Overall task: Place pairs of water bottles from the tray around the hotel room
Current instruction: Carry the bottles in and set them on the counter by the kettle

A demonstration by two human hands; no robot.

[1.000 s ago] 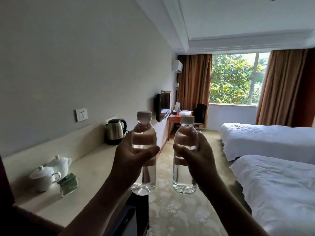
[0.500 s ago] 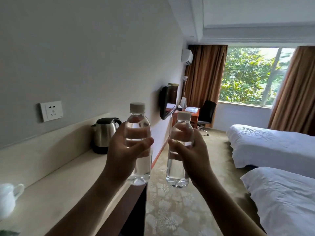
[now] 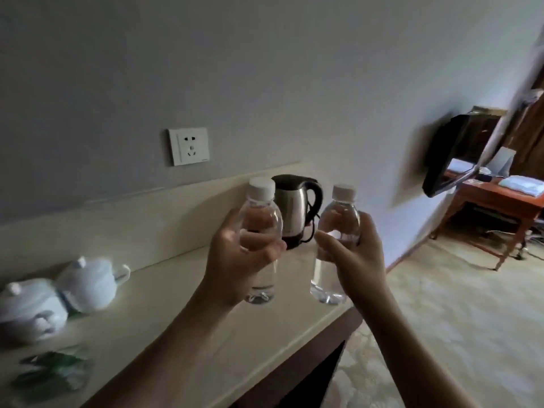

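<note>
Clear, white-capped bottles (image 3: 260, 240) stand upright, one gripped in each of the hands (image 3: 235, 260).

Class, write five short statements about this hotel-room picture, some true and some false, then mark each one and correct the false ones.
1. Each hand holds one water bottle. True: the left hand grips the left bottle and the right hand grips the right bottle.
2. Both bottles have their caps off. False: each has a white cap on.
3. A steel kettle stands on the counter behind the bottles. True.
4. The bottles lie flat on the counter. False: they are held roughly upright above it.
5. The wall socket is below the counter. False: it is on the wall above it.
</note>
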